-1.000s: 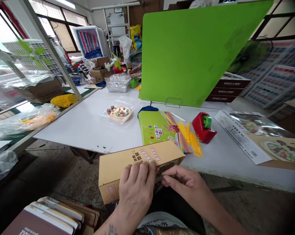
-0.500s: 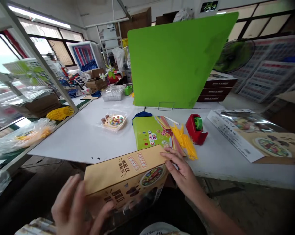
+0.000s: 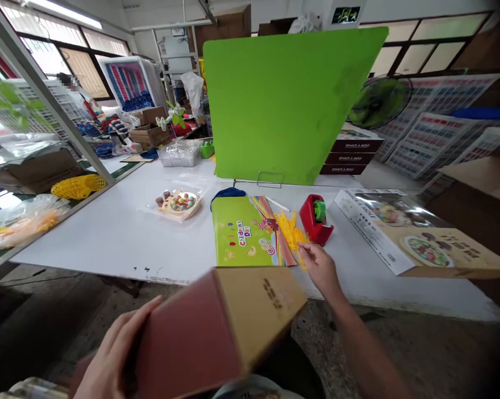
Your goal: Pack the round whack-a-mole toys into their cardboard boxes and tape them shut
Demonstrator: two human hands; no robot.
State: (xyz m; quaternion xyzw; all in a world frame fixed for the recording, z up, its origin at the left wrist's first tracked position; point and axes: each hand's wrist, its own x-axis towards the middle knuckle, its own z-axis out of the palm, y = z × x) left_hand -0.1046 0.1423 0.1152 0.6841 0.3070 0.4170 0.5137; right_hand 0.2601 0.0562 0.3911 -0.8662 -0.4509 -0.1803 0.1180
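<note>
In the head view, a cardboard toy box (image 3: 187, 338) with a dark red face and a tan printed side is tilted over my lap. My left hand (image 3: 119, 346) grips it at its left edge, the thumb hidden. My right hand (image 3: 318, 266) is off the box, over the table's front edge, its fingertips pinched on the near end of a pile of yellow plastic strips (image 3: 289, 228). Left of the strips lies a green "Children's Day" printed bag (image 3: 237, 235). A red tape dispenser (image 3: 314, 221) with green tape stands just beyond my right hand.
On the white table (image 3: 108, 221) a bagged toy with coloured balls (image 3: 178, 202) lies at left. Another toy box (image 3: 424, 233) lies at right. A tall green board (image 3: 291, 111) stands behind, with stacked dark red boxes (image 3: 349, 158) beside it and a fan (image 3: 380, 102) beyond.
The box has turned so that its dark red face shows. My right hand has let go of its corner and moved to the yellow strips. The left hand has closed against the box.
</note>
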